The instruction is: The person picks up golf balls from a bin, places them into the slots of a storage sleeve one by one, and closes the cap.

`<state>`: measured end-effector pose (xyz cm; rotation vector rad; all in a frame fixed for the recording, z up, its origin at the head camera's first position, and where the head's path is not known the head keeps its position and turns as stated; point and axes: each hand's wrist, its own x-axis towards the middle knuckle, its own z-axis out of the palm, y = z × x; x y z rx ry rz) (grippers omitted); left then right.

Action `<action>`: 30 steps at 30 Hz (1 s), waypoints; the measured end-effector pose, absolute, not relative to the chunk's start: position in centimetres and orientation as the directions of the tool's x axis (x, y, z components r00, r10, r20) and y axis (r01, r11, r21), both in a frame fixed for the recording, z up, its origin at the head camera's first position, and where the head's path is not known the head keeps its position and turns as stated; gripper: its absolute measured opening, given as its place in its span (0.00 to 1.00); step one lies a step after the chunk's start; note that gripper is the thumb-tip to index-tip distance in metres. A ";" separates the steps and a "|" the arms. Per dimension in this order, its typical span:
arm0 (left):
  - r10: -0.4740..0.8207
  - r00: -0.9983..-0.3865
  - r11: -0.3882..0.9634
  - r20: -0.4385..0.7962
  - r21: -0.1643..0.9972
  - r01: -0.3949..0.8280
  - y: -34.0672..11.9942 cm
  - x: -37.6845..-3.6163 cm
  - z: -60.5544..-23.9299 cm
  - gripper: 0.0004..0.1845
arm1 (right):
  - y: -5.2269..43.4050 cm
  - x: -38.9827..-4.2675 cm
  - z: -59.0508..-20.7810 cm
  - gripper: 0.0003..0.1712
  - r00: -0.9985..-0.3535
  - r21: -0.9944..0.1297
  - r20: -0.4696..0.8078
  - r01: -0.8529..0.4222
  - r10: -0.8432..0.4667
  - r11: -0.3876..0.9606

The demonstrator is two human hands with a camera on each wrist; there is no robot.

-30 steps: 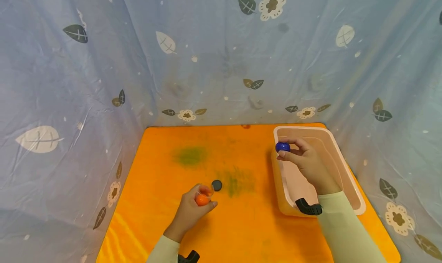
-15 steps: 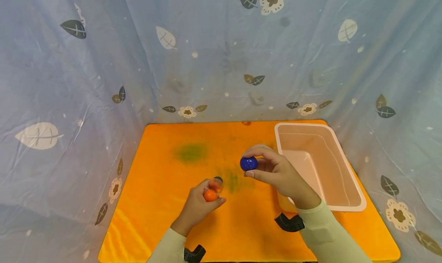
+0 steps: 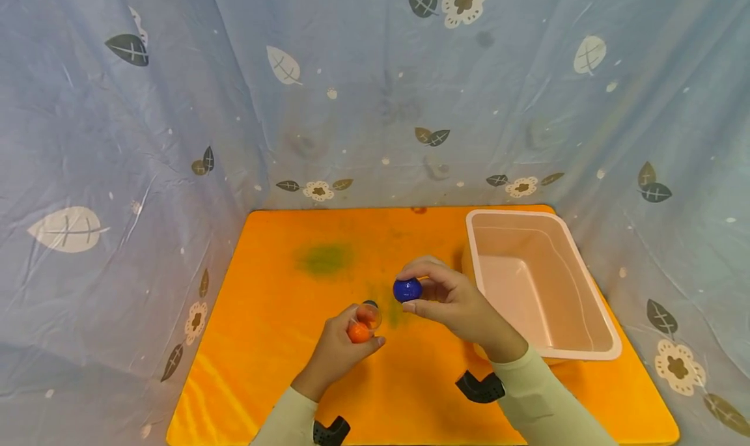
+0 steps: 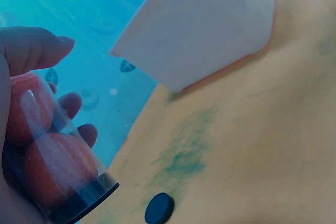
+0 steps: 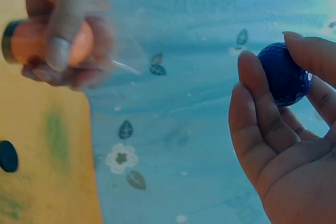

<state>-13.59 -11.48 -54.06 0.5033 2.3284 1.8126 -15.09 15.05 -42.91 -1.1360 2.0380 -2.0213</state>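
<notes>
While the left hand [image 3: 340, 348] grips a clear tube [image 3: 363, 322] above the tabletop [image 3: 269, 342], the right hand [image 3: 451, 303] holds a blue ball [image 3: 407, 290] just up and to the right of the tube's mouth. Ball pinched between thumb and fingertips, off the surface. Small gap between ball and tube in the head view; not touching.

Tube: two orange balls [image 4: 42, 145] stacked inside, per the left wrist view. Its dark-rimmed end [image 4: 84, 203] shows low in that view, by the palm. Long axis runs from the palm up and away, tilted toward the right hand. In the right wrist view the tube [image 5: 58, 43] lies crosswise, fingers wrapped round it, its clear end pointing at the ball [image 5: 283, 74].

Key relation: the ball sits to the right of and slightly beyond the tube's open end, close to the line of the tube's axis but offset above it. Right hand is the nearer one to the ball, holding it already; left hand only steadies the tube.

A black cap [image 3: 369, 304] lies on the tabletop just behind the tube, partly hidden by it in the head view; plain in the left wrist view [image 4: 159, 208]. A pink bin [image 3: 586, 290] stands right of the right hand, well apart from the ball. Green smears [image 3: 325, 258] mark the tabletop beyond the hands.
</notes>
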 end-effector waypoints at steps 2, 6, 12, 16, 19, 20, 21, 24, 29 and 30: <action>0.363 -0.927 0.194 0.100 0.965 0.179 -11.4 -13.5 -54.1 0.19 | 14.4 -15.1 -43.7 0.22 -0.716 -0.869 0.457 -0.486 -0.528 -0.093; 0.394 -0.909 0.148 0.134 0.967 0.206 -11.0 -13.2 -54.3 0.18 | 12.9 -14.9 -45.2 0.21 -0.720 -0.872 0.424 -0.488 -0.549 -0.034; 0.434 -0.881 0.103 0.188 0.961 0.256 -10.4 -12.9 -55.0 0.25 | 11.6 -14.3 -47.1 0.18 -0.735 -0.891 0.349 -0.453 -0.581 0.038; 0.456 -0.871 0.104 0.181 0.962 0.255 -10.1 -12.8 -55.3 0.23 | 11.8 -14.1 -47.8 0.17 -0.749 -0.891 0.303 -0.443 -0.589 0.105; 0.460 -0.873 0.125 0.164 0.961 0.246 -10.0 -12.8 -55.3 0.22 | 12.0 -14.0 -48.1 0.17 -0.755 -0.896 0.283 -0.429 -0.591 0.118; 0.459 -0.874 0.130 0.159 0.961 0.243 -10.0 -12.8 -55.3 0.22 | 12.0 -14.0 -48.2 0.17 -0.755 -0.896 0.281 -0.428 -0.592 0.119; 0.458 -0.876 0.135 0.153 0.962 0.238 -10.0 -12.8 -55.4 0.22 | 12.1 -14.1 -48.2 0.17 -0.755 -0.897 0.280 -0.426 -0.593 0.119; 0.455 -0.878 0.141 0.149 0.961 0.237 -10.0 -12.8 -55.3 0.22 | 12.1 -14.1 -48.3 0.17 -0.753 -0.896 0.283 -0.429 -0.594 0.117; 0.447 -0.880 0.153 0.163 0.955 0.254 -10.1 -12.9 -55.2 0.23 | 12.1 -14.1 -48.3 0.18 -0.751 -0.893 0.293 -0.437 -0.592 0.112; 0.439 -0.884 0.162 0.164 0.953 0.257 -10.1 -12.9 -55.2 0.23 | 12.1 -14.1 -48.3 0.18 -0.751 -0.891 0.296 -0.439 -0.591 0.112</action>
